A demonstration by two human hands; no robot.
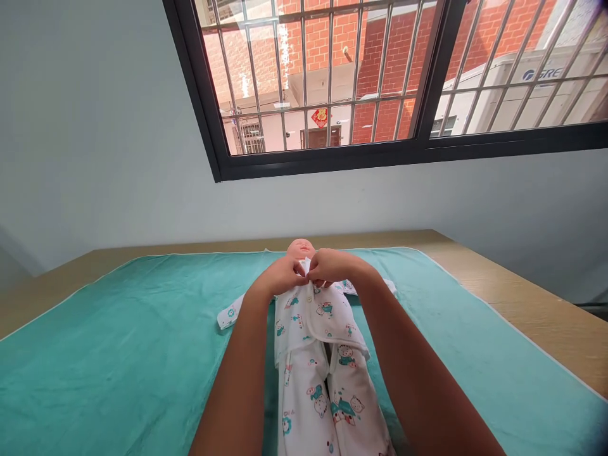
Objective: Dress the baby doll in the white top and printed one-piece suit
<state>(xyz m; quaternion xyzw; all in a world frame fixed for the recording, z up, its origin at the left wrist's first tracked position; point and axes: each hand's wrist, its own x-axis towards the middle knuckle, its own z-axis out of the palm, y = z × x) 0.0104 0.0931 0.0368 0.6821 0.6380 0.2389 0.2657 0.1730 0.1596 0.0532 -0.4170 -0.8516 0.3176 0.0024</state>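
A baby doll [301, 246] lies on its back, its head toward the wall. It wears a white baby shirt [297, 323] with printed cartoon animals, and matching pants [311, 405]. Near the collar, my left hand [284, 274] pinches one front edge of the shirt. My right hand [331, 266] pinches the other edge, and the fingertips of both hands meet just below the doll's chin. Below them a small button [310, 299] shows on the shirt front. The sleeves lie spread out to both sides. My fingers hide the exact spot they grip.
A green cloth [142, 335] with a white edge lies under the doll on a wooden table [513, 304]. Behind the table rises a pale wall [285, 206] with a dark-framed, barred window [323, 159].
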